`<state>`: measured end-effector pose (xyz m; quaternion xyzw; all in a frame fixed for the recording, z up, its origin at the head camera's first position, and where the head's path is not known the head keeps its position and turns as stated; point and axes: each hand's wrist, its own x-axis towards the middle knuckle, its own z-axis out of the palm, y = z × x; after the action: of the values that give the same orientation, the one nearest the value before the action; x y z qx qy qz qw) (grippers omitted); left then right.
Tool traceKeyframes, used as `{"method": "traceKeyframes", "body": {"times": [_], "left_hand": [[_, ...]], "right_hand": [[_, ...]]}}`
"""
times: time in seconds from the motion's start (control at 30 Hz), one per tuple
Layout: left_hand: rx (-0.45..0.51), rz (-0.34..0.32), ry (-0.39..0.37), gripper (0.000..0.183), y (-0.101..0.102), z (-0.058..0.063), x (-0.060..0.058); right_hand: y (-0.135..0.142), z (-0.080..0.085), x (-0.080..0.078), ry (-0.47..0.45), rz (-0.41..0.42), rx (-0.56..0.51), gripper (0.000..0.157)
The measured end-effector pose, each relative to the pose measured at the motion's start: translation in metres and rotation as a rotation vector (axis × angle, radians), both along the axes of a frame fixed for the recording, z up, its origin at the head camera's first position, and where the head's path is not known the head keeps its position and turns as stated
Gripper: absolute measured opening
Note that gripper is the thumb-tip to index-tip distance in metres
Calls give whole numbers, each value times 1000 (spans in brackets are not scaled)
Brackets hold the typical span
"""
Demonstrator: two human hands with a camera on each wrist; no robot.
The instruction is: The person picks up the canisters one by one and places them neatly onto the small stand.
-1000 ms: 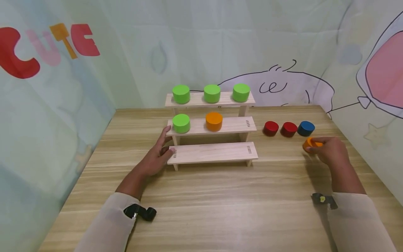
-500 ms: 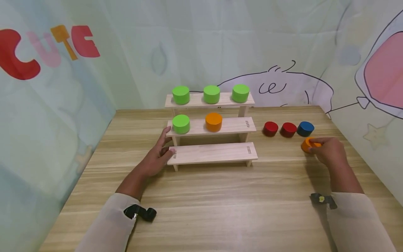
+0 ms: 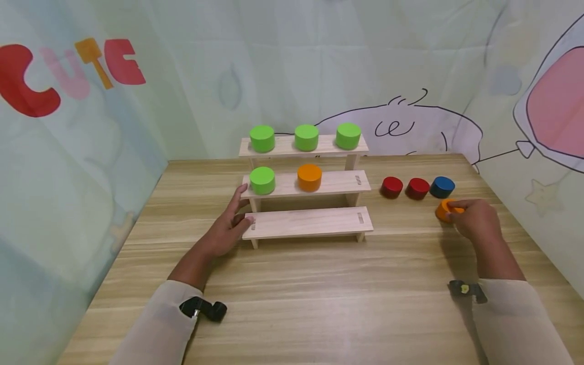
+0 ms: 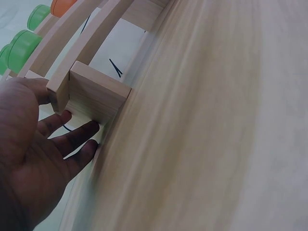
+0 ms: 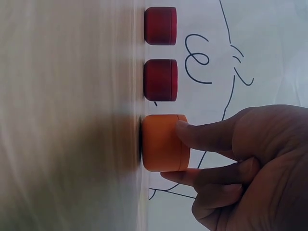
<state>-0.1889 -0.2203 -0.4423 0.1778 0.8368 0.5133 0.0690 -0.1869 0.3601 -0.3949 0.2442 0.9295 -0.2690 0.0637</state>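
Right-hand fingers (image 5: 224,175) pinch the rightmost orange cylinder (image 5: 162,143).

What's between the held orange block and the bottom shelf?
Just bare tabletop between the held orange block and the bottom shelf, in the head view; both red blocks stand farther back.

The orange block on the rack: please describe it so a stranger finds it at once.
On the table stands a three-step wooden rack. On its middle step, right of a green block, sits the orange block, the only one on the rack that is not green.
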Motion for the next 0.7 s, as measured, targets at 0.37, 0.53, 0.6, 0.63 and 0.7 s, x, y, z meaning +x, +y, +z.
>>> {"method": "traceKeyframes", "body": {"times": [0.37,0.53,0.6,0.63,0.7], "left_hand": [[-2,9,-10,81,1,0,0],[6,5,-8,80,1,1,0],[6,6,-9,80,1,1,0],[6,7,-10,80,1,1,0],[6,8,-11,81,1,1,0]], "right_hand": [[-2,1,1,18,-34,-12,48],[-5,4,3,52,-39,2,49],[-7,6,4,59,-42,13,50],[-8,7,4,60,-47,17,50],[-10,9,4,62,-66,25,51]]}}
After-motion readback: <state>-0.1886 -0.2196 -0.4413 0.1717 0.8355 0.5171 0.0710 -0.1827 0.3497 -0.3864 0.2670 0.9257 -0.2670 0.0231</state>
